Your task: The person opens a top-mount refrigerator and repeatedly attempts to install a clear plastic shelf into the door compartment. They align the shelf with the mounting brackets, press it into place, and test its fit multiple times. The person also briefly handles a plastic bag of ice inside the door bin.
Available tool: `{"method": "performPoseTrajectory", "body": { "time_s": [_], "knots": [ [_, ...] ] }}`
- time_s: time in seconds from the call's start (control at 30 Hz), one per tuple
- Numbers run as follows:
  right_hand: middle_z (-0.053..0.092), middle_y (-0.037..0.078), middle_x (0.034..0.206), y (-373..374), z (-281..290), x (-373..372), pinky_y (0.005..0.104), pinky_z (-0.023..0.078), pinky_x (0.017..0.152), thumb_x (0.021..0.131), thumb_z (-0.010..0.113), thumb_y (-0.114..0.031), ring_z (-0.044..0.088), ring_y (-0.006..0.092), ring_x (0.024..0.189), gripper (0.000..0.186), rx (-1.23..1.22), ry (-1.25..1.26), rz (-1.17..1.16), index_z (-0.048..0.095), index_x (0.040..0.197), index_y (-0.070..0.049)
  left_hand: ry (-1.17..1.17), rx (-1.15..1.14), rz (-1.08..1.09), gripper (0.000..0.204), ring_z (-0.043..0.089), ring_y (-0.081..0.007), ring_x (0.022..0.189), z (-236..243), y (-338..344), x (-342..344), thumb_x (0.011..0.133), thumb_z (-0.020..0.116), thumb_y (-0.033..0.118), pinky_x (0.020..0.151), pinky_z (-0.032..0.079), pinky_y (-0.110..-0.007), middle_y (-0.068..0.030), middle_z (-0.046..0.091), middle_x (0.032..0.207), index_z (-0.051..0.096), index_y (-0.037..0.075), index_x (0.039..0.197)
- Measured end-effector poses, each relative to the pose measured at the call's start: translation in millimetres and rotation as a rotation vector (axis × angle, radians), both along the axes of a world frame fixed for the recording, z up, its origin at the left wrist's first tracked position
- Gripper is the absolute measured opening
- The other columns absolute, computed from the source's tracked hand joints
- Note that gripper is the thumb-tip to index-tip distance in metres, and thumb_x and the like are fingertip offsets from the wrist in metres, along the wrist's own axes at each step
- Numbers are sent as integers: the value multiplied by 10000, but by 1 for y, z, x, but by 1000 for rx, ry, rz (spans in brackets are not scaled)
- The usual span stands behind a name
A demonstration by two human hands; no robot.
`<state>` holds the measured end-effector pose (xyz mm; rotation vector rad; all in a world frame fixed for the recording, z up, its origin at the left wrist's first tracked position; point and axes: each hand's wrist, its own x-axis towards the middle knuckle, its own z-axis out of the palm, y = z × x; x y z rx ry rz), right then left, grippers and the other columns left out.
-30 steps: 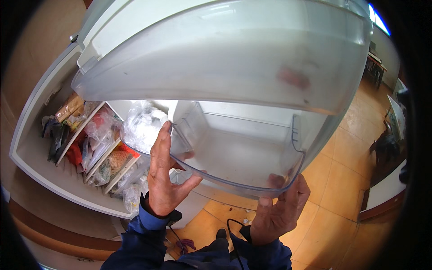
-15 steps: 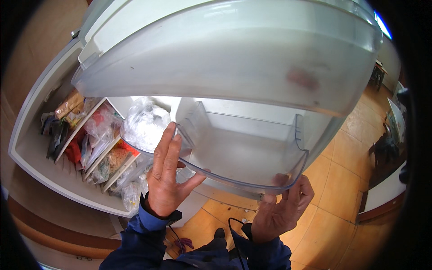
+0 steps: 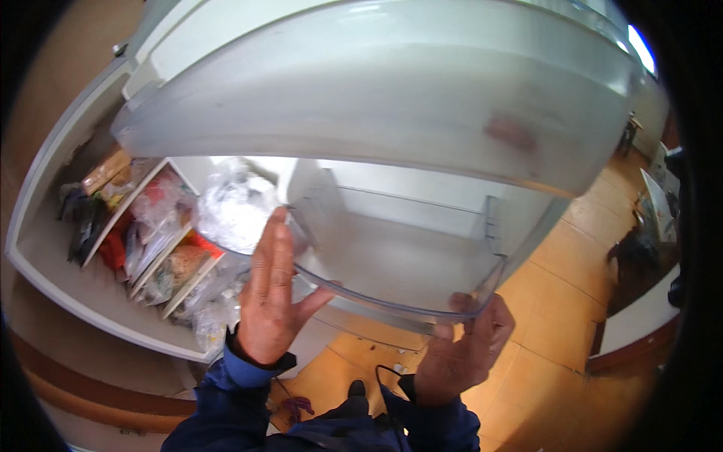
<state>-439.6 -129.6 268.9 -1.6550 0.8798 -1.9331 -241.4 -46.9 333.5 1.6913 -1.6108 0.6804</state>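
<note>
A clear plastic door bin (image 3: 392,260) sits low on the inner side of an open refrigerator door. My left hand (image 3: 269,301) rests against the bin's left front rim, its fingers stretched out and the thumb spread along the front edge. At the front right corner, my right hand (image 3: 471,350) has its fingers bent round the bin's wall, with a fingertip seen through the plastic. A larger frosted door bin (image 3: 376,105) hangs above, with a dark reddish patch near its right end.
Left of the door, the refrigerator's shelves (image 3: 147,256) are packed with bagged food. A white plastic bag (image 3: 237,207) bulges beside the low bin. Orange floor tiles (image 3: 550,309) show below, with a purple item (image 3: 297,407) near my foot. Dark objects (image 3: 636,245) stand at the right.
The whole scene has shifted slightly left in view. Both hands keep nearly the same places on the low bin.
</note>
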Motion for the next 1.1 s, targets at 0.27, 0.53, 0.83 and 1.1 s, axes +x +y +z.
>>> {"method": "performPoseTrajectory", "body": {
  "time_s": [0.27, 0.53, 0.83, 1.1],
  "knots": [
    [544, 208, 1255, 0, -3, -3, 380, 522, 904, 798, 779, -22, 605, 305, 1097, 621, -22, -18, 67, 602, 1389, 58, -107, 24, 22, 1089, 514, -451, 1385, 2, 0, 1, 745, 898, 178, 998, 584, -439, -267, 391, 1600, 267, 73, 1626],
    [547, 234, 1296, 7, 1, -5, 387, 513, 951, 824, 813, -76, 590, 338, 1154, 596, 29, -11, 81, 614, 1368, 64, -101, 27, -14, 1052, 529, -458, 1367, 5, 1, 3, 758, 886, 213, 986, 592, -459, -270, 379, 1603, 294, 79, 1616],
    [545, 215, 1255, 15, 3, -7, 362, 532, 924, 834, 805, -64, 605, 300, 1122, 581, -54, 9, 37, 621, 1371, 58, -57, 21, -29, 1026, 532, -453, 1359, 0, 5, 8, 808, 857, 294, 971, 603, -471, -267, 391, 1597, 278, 87, 1629],
    [541, 218, 1268, 18, 8, -5, 367, 535, 916, 924, 732, -125, 643, 295, 1059, 543, -33, 56, 25, 582, 1399, 91, -26, -14, -94, 1014, 552, -435, 1353, -5, 2, 15, 829, 831, 304, 927, 629, -447, -272, 394, 1590, 255, 102, 1639]
  ]
}}
